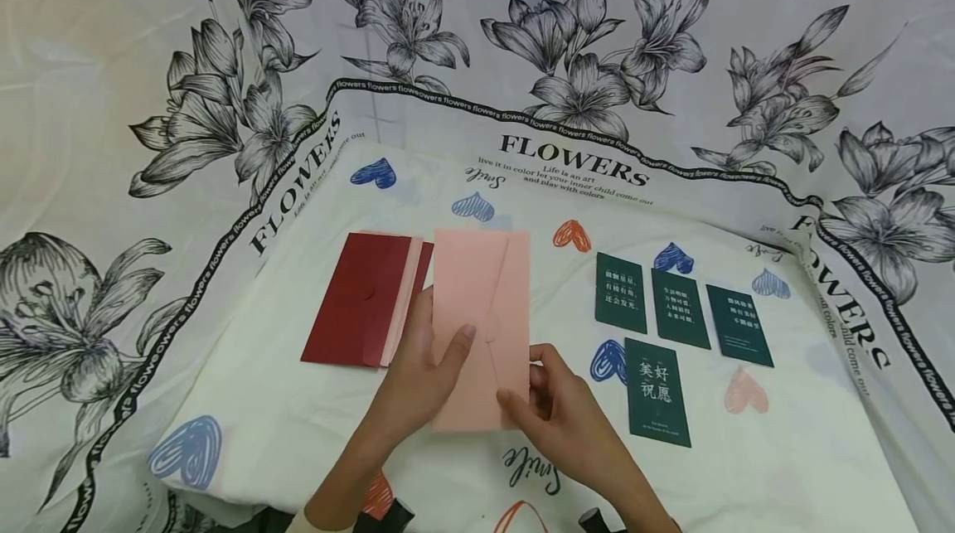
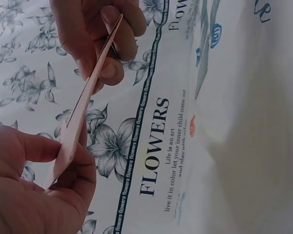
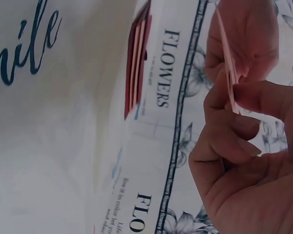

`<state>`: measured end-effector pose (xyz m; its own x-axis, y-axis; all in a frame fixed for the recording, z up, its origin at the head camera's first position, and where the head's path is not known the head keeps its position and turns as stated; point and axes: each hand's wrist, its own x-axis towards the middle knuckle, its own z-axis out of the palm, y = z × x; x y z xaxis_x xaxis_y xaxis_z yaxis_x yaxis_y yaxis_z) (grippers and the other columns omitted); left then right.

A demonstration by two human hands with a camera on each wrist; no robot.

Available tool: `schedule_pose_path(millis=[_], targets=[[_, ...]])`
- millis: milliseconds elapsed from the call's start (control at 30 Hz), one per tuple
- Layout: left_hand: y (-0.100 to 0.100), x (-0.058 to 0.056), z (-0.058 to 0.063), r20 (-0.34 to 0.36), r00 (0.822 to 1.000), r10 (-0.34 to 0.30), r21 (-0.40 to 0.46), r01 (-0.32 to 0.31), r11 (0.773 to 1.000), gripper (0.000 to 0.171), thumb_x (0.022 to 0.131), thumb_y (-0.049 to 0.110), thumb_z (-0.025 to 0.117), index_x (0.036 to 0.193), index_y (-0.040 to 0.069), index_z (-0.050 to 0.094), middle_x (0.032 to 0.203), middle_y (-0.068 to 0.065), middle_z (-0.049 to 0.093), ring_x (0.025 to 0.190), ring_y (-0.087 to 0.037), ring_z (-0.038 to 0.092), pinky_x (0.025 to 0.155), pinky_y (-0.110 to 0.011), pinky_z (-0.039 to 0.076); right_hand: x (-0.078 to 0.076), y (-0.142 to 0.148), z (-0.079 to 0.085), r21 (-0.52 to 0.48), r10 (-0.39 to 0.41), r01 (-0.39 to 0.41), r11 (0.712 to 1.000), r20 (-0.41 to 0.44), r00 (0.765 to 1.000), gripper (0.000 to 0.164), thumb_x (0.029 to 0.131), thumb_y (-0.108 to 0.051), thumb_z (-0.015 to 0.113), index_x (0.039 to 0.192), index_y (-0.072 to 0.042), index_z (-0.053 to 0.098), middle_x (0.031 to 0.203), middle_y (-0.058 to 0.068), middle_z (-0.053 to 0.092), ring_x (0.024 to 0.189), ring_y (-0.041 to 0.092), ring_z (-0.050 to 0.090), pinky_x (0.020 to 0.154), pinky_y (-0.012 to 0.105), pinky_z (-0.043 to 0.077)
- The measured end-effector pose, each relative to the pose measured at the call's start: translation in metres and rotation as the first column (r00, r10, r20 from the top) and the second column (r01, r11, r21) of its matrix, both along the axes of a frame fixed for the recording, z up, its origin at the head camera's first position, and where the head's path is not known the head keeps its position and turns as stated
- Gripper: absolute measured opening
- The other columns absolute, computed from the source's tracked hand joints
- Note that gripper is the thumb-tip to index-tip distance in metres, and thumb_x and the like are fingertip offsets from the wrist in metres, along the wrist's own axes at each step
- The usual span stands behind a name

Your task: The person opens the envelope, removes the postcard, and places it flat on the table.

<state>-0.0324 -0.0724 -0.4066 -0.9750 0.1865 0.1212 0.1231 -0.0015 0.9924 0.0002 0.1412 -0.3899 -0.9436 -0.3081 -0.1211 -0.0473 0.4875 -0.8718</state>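
A pink paper envelope (image 1: pixel 472 301) is held upright in front of me, its flap side facing the head camera. My left hand (image 1: pixel 414 384) grips its left edge, the thumb across the front and the other fingers behind. With thumb and fingers, my right hand (image 1: pixel 563 421) pinches the lower right edge near the flap seam. Seen edge-on in the left wrist view, the envelope (image 2: pixel 80 117) is thin, and its flap stands slightly apart from the body. The right wrist view also shows the pink edge (image 3: pixel 228 58) between both hands.
Left of the hands lies an overlapping stack of dark red (image 1: pixel 354 297) and pink envelopes. Several dark green cards with white writing lie on the right, one card (image 1: pixel 658 392) below a row of others. A white cloth (image 1: pixel 246 425) printed with hearts covers the surface.
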Motion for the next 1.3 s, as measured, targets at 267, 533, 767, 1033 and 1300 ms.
schedule_pose_path(millis=[267, 533, 767, 1033, 1300], targets=[[0.009, 0.003, -0.001, -0.03, 0.998, 0.047, 0.007, -0.047, 0.999, 0.064, 0.107, 0.016, 0.062, 0.16, 0.029, 0.027, 0.147, 0.001, 0.047, 0.139, -0.021, 0.048, 0.11, -0.057, 0.042, 0.0, -0.009, -0.007, 0.188, -0.091, 0.142, 0.972, -0.257, 0.962, 0.093, 0.095, -0.039, 0.082, 0.167, -0.03, 0.024, 0.118, -0.005, 0.064, 0.066, 0.009, 0.057, 0.053, 0.024, 0.051], [0.012, 0.003, -0.003, -0.069, 0.996, 0.055, -0.028, -0.057, 0.998, 0.066, 0.108, 0.015, 0.062, 0.16, 0.03, 0.026, 0.147, 0.002, 0.047, 0.139, -0.02, 0.047, 0.11, -0.057, 0.042, -0.002, 0.0, -0.008, 0.19, -0.014, 0.067, 0.979, -0.268, 0.963, 0.087, 0.103, -0.028, 0.071, 0.17, -0.03, 0.016, 0.114, -0.008, 0.068, 0.066, 0.005, 0.059, 0.057, 0.023, 0.054], [0.007, -0.001, 0.001, -0.065, 0.996, 0.063, 0.009, -0.062, 0.998, 0.063, 0.108, 0.016, 0.062, 0.159, 0.028, 0.028, 0.152, 0.004, 0.042, 0.145, -0.015, 0.04, 0.118, -0.05, 0.035, 0.001, 0.017, 0.0, 0.044, -0.01, 0.023, 0.999, -0.283, 0.959, 0.064, 0.108, -0.021, 0.062, 0.164, -0.029, 0.034, 0.124, -0.002, 0.075, 0.077, 0.007, 0.066, 0.066, 0.027, 0.058], [0.005, -0.003, 0.002, -0.036, 0.999, 0.011, 0.093, -0.008, 0.996, 0.06, 0.107, 0.014, 0.063, 0.157, 0.023, 0.031, 0.143, -0.005, 0.048, 0.133, -0.024, 0.051, 0.102, -0.043, 0.051, 0.001, 0.036, -0.004, -0.134, -0.15, 0.109, 0.985, -0.356, 0.922, 0.052, 0.107, -0.004, 0.06, 0.155, -0.015, 0.043, 0.118, -0.001, 0.078, 0.098, 0.017, 0.074, 0.088, 0.031, 0.061], [0.004, -0.002, 0.004, -0.015, 0.999, -0.045, 0.13, 0.047, 0.99, 0.06, 0.108, 0.016, 0.061, 0.158, 0.023, 0.029, 0.146, -0.006, 0.044, 0.139, -0.024, 0.043, 0.106, -0.04, 0.047, 0.001, 0.037, -0.003, -0.317, -0.201, 0.114, 0.941, -0.257, 0.945, 0.062, 0.106, 0.004, 0.057, 0.155, -0.011, 0.022, 0.121, 0.011, 0.076, 0.101, 0.028, 0.074, 0.093, 0.031, 0.059]])
